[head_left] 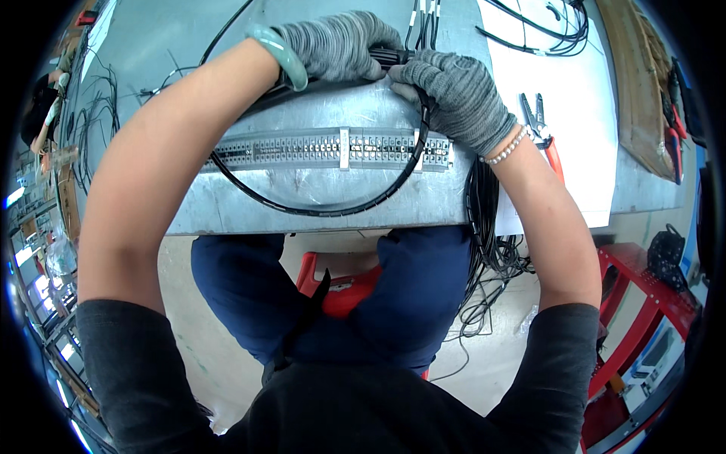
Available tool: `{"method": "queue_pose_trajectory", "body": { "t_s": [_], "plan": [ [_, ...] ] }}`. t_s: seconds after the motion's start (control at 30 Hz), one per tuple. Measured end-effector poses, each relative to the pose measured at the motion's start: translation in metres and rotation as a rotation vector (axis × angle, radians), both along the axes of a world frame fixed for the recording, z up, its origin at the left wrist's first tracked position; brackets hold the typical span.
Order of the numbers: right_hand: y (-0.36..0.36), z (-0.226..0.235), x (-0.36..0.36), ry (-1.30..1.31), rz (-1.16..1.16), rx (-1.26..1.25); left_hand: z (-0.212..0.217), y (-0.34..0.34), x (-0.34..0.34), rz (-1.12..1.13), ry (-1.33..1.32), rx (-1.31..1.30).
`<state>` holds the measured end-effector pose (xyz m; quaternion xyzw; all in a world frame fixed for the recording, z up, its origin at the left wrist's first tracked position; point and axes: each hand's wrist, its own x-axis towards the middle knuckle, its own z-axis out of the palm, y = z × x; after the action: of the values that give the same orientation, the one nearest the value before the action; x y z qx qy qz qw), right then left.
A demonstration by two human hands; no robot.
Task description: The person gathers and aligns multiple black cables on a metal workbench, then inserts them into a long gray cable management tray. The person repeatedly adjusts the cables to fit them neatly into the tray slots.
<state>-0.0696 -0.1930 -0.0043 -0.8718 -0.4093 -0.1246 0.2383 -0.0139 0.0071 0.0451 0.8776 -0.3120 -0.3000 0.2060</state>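
Observation:
Both hands wear grey knitted gloves and meet at the far side of the metal table (265, 204). Closed round a black cable bundle (389, 58) is my left hand (336, 47). My right hand (457, 94) pinches the same bundle just to the right, its fingertips close to the left ones. From beneath the right hand a black spiral-wrapped cable (318, 213) curves in a wide loop toward the table's front edge and back up on the left. Inside the loop lies a long terminal block strip (302, 149). The fingers hide part of the bundle.
Pliers with red handles (551, 151) rest on white paper (582, 98) at the right. Black cables (488, 212) hang over the front edge to the floor. A cable coil (571, 38) lies far right, beside a wooden box (643, 91). Thin wires (102, 113) lie left.

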Motion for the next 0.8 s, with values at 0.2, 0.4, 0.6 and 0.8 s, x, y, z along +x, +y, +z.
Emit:
{"method": "queue_pose_trajectory", "body": {
  "t_s": [0.2,0.4,0.6,0.8],
  "plan": [
    [0.009,0.01,-0.002,0.101,0.009,-0.211,-0.012,0.007,0.014,0.221,0.551,-0.155],
    [0.001,0.008,-0.002,0.129,-0.093,0.042,-0.012,0.001,0.004,0.318,0.291,-0.132],
    [-0.004,0.026,-0.006,-0.021,-0.261,0.08,-0.015,-0.006,-0.004,0.229,0.055,-0.041],
    [-0.001,0.03,-0.003,0.135,-0.284,0.14,-0.003,-0.015,-0.005,0.234,0.063,0.034]
  ]
}}
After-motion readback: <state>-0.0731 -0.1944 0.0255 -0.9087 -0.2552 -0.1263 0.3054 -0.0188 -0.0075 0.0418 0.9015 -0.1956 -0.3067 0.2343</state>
